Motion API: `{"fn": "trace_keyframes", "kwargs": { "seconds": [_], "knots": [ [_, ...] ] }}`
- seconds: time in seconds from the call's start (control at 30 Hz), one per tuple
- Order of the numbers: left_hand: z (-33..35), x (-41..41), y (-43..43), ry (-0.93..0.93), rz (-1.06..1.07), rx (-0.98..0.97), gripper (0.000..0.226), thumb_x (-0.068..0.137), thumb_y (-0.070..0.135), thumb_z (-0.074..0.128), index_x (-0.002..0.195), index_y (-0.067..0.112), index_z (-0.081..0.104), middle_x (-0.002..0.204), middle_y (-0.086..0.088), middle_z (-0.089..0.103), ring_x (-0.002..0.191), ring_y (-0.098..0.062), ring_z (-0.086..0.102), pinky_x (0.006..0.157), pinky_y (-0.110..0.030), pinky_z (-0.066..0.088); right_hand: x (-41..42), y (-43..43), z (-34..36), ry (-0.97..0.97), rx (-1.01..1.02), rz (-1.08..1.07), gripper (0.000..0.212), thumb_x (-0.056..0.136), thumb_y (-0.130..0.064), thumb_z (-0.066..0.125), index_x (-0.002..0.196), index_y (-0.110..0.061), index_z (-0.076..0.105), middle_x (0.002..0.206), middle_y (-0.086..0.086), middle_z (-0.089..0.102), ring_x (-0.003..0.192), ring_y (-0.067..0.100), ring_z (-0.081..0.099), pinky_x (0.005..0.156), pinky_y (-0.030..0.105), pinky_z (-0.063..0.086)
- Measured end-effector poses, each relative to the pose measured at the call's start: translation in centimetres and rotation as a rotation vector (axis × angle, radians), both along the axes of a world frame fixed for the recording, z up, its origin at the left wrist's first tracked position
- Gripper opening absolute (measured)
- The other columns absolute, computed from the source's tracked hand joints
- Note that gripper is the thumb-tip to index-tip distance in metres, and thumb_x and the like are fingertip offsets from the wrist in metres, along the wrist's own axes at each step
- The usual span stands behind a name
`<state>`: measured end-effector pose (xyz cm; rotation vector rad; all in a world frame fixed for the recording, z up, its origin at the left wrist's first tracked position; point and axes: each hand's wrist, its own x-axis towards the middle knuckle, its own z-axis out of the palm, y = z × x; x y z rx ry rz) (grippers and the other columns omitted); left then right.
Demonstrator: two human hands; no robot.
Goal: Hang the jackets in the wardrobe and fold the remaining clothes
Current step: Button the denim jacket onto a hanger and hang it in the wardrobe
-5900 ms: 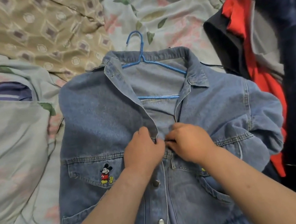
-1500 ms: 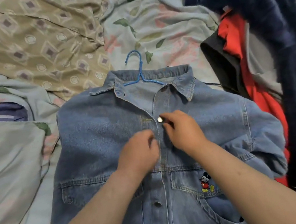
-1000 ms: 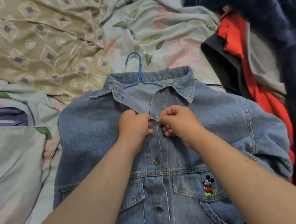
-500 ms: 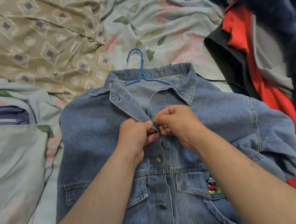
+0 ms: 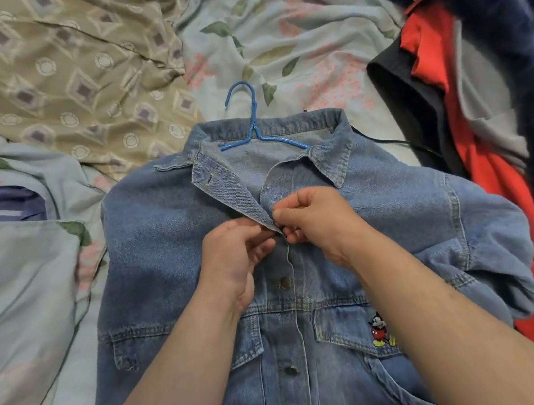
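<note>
Both hands, left hand (image 5: 236, 259) and right hand (image 5: 316, 219), pinch the denim jacket (image 5: 162, 252) front on its blue hanger (image 5: 252, 128). Below them two buttons look done; hanging and folding remain.

Two bare forearms came in from the bottom edge, with no sleeves, watch, bracelet or rings to be seen on them. The left hand (image 5: 236, 259) and the right hand (image 5: 317, 222) were ungloved, with short, plain fingernails where these showed.
</note>
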<state>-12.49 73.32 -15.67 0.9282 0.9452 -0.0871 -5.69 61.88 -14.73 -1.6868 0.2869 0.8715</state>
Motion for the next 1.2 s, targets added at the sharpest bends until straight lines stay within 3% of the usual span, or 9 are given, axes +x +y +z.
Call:
{"fn": "trace_keyframes", "kwargs": {
  "seconds": [0.23, 0.37, 0.47, 0.6, 0.7, 0.83, 0.9, 1.03, 1.2],
  "knots": [
    [0.1, 0.3, -0.7, 0.037, 0.018, 0.036, 0.022, 0.084, -0.014, 0.06, 0.082, 0.007, 0.064, 0.067, -0.003, 0.069, 0.058, -0.009, 0.066, 0.051, -0.017, 0.054, 0.0, -0.2, 0.4, -0.004, 0.018, 0.074, 0.023, 0.091, 0.004, 0.063, 0.076, -0.014, 0.067, 0.061, 0.0, 0.061, 0.049, 0.007, 0.05, 0.047, 0.016, 0.047],
    [-0.1, 0.2, -1.1, 0.027, 0.032, 0.099, 0.024, 0.082, -0.013, 0.065, 0.081, 0.01, 0.062, 0.065, -0.001, 0.067, 0.058, -0.008, 0.064, 0.052, -0.017, 0.054, -0.2, 0.3, 0.4, -0.01, 0.017, 0.013, 0.024, 0.09, 0.003, 0.065, 0.074, -0.015, 0.067, 0.058, -0.006, 0.063, 0.057, 0.007, 0.056, 0.054, 0.017, 0.052],
    [-0.1, 0.2, -1.6, 0.014, 0.065, 0.136, 0.026, 0.08, -0.014, 0.065, 0.078, 0.011, 0.062, 0.062, 0.0, 0.067, 0.056, -0.009, 0.062, 0.051, -0.016, 0.052, -0.5, 0.5, 0.6, 0.016, 0.038, -0.03, 0.022, 0.09, 0.004, 0.064, 0.075, -0.011, 0.067, 0.064, 0.0, 0.064, 0.059, 0.01, 0.059, 0.06, 0.021, 0.056],
    [-0.1, 0.5, -2.0, -0.013, 0.043, 0.352, 0.027, 0.072, -0.014, 0.068, 0.071, 0.013, 0.064, 0.062, -0.001, 0.067, 0.058, -0.013, 0.058, 0.055, -0.022, 0.05, 0.6, 0.7, 1.7, 0.012, -0.033, -0.022, 0.021, 0.087, -0.012, 0.07, 0.068, -0.006, 0.066, 0.058, 0.005, 0.059, 0.054, 0.014, 0.057, 0.059, 0.029, 0.06],
    [0.0, 0.6, -2.2, -0.016, -0.038, 0.641, 0.025, 0.069, -0.006, 0.07, 0.067, 0.017, 0.063, 0.056, 0.01, 0.064, 0.052, -0.003, 0.056, 0.055, -0.018, 0.048, 1.4, 0.6, 2.5, -0.025, -0.082, 0.086, 0.032, 0.08, -0.031, 0.079, 0.075, -0.002, 0.067, 0.062, 0.008, 0.061, 0.057, 0.018, 0.061, 0.062, 0.036, 0.061],
    [0.2, 0.5, -2.9, -0.002, -0.054, 0.875, 0.028, 0.071, 0.003, 0.07, 0.066, 0.024, 0.052, 0.056, 0.009, 0.06, 0.048, 0.001, 0.051, 0.055, -0.02, 0.048, 1.7, 0.7, 2.7, -0.052, -0.121, 0.153, 0.018, 0.083, -0.013, 0.075, 0.078, 0.002, 0.067, 0.068, 0.013, 0.063, 0.061, 0.02, 0.062, 0.067, 0.04, 0.061],
    [0.1, 0.5, -3.1, -0.005, -0.029, 0.879, 0.032, 0.071, 0.002, 0.069, 0.066, 0.024, 0.047, 0.057, 0.008, 0.06, 0.048, -0.002, 0.051, 0.057, -0.025, 0.049, 1.7, 0.6, 2.6, -0.051, -0.112, 0.166, 0.013, 0.086, -0.01, 0.072, 0.076, -0.003, 0.067, 0.07, 0.014, 0.064, 0.062, 0.019, 0.062, 0.068, 0.039, 0.061],
    [-0.2, 0.4, -3.2, -0.035, -0.041, 0.937, 0.032, 0.072, 0.005, 0.069, 0.067, 0.026, 0.046, 0.057, 0.015, 0.058, 0.049, -0.001, 0.052, 0.052, -0.014, 0.042, 1.8, 0.5, 1.9, -0.049, -0.11, 0.157, 0.015, 0.085, -0.01, 0.075, 0.083, 0.003, 0.068, 0.064, 0.01, 0.064, 0.056, 0.017, 0.061, 0.062, 0.035, 0.06],
    [-0.8, 0.2, -3.1, -0.008, -0.075, 0.958, 0.031, 0.073, 0.005, 0.067, 0.068, 0.027, 0.045, 0.061, 0.01, 0.059, 0.054, -0.001, 0.053, 0.054, -0.015, 0.045, 1.1, 0.9, 0.4, -0.05, -0.109, 0.067, 0.024, 0.093, -0.001, 0.062, 0.07, -0.006, 0.057, 0.061, 0.01, 0.059, 0.056, 0.023, 0.059, 0.061, 0.038, 0.059]
  ]
}}
